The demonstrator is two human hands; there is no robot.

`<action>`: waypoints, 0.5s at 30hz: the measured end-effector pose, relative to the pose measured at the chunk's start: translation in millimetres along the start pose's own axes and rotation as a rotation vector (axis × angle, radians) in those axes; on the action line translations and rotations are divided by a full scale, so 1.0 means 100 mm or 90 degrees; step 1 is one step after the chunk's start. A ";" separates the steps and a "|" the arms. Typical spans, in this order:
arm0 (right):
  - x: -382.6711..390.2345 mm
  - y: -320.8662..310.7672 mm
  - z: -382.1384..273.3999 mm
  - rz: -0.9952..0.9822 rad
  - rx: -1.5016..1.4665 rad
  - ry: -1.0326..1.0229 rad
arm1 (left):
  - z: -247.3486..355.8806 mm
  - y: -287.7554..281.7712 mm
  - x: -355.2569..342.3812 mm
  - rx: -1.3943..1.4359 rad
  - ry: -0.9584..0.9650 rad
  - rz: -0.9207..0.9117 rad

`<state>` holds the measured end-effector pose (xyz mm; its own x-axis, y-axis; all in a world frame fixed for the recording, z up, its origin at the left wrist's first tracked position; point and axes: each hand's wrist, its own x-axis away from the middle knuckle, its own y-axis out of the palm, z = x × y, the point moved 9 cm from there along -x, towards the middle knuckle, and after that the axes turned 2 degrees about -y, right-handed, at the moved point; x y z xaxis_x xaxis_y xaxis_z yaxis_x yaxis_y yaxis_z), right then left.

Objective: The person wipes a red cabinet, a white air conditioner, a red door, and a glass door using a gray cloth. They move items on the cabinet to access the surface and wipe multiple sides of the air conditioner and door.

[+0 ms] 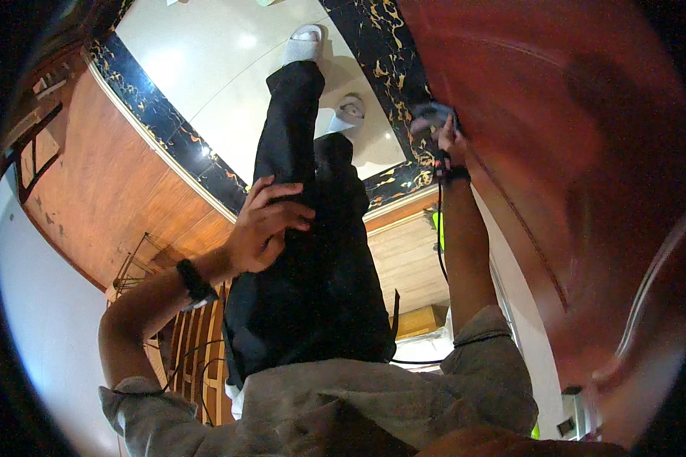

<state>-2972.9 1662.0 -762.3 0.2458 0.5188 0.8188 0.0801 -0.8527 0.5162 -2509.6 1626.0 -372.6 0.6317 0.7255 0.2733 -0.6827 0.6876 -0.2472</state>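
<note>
My right hand [451,143] is stretched out to the right, at the edge of a large dark red door-like panel [541,152]. Its fingers close on a blurred grey-blue bundle that looks like a cloth [431,116]; motion smears its outline. The cloth is close to the panel's edge, but whether it touches cannot be made out. In front of my black trousers [312,289], my left hand [270,225] has its fingers loosely spread and holds nothing. Whether it rests on my leg cannot be told. Both wrists carry dark bands, and a black cable hangs from the right one.
Pale glossy floor tile [229,84] bordered by black gold-veined stone [160,114] surrounds my white slippers [305,46]. Brown wood panelling [107,167] and a slatted wooden rack [198,343] are to the left. A brown box [419,321] lies behind my legs.
</note>
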 end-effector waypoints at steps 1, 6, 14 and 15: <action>0.09 0.27 -0.04 0.006 -0.081 -0.012 | 0.02 0.01 0.01 -0.005 0.018 0.001; 1.49 1.33 -0.19 0.047 -0.248 -0.015 | 0.16 0.02 0.26 -0.070 -0.027 0.002; 4.39 2.59 -1.04 -0.076 -0.390 0.059 | 0.46 0.47 0.78 -0.377 -0.152 -0.281; 4.70 2.64 -1.20 -0.095 -0.395 0.039 | 0.47 0.52 0.99 -0.437 -0.193 -0.396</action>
<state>-2951.8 1687.6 -211.2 0.2181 0.6479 0.7299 -0.4693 -0.5861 0.6605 -2499.6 1732.6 -315.0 0.6194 0.2540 0.7429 0.1648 0.8831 -0.4393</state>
